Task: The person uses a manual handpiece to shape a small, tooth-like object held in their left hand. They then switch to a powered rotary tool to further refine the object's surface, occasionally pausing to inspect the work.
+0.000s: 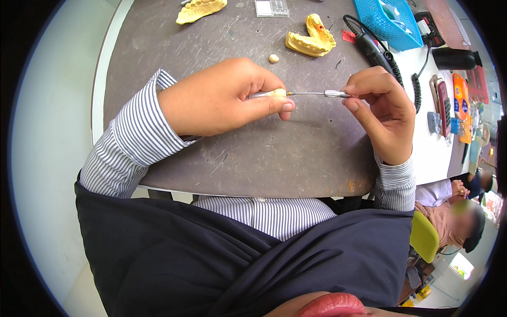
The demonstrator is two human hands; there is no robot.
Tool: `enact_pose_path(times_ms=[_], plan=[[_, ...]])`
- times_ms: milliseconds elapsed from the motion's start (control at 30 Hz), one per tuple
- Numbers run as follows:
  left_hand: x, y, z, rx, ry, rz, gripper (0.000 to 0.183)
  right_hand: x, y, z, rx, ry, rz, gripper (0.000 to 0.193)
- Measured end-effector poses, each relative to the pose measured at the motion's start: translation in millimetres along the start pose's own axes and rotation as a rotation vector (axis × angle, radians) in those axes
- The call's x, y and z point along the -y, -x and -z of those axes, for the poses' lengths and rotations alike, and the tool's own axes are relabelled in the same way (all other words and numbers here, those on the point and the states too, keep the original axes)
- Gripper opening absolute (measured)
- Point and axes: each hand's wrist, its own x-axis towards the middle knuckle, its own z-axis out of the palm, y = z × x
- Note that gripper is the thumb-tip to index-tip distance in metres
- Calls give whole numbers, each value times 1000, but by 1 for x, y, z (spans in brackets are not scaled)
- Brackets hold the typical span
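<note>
My left hand [227, 95] is closed around the pale end of a slim metal tool [309, 93], thumb and forefinger pressed together. A small cream-coloured piece [278, 92] shows between those fingertips; whether it is part of the tool I cannot tell. From there a thin shaft runs right to a thicker silver end piece [334, 94], its tip pinched by the thumb and finger of my right hand [383, 108]. The tool lies level above the brown tabletop. Beyond it sits a small tooth-coloured crown [273, 58], near a yellow dental cast [312, 39].
Another yellow cast [202, 9] lies at the far left, with a clear compartment box [272, 8] nearby. A black handpiece [371, 50] with a coiled cord rests at the right, by a blue basket [385, 21] and a black bottle [455, 58]. Another person [449, 224] sits at far right.
</note>
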Motion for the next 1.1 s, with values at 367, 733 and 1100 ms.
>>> enact_pose_path(times_ms=[367, 733, 1100], plan=[[2, -2, 0, 16, 21, -27, 26, -1, 0, 0, -33, 106, 90, 16], [-8, 4, 6, 397, 626, 227, 34, 4, -2, 9, 1, 330, 655, 18], [-3, 5, 0, 811, 956, 284, 45, 0, -5, 9, 93, 155, 873, 15]])
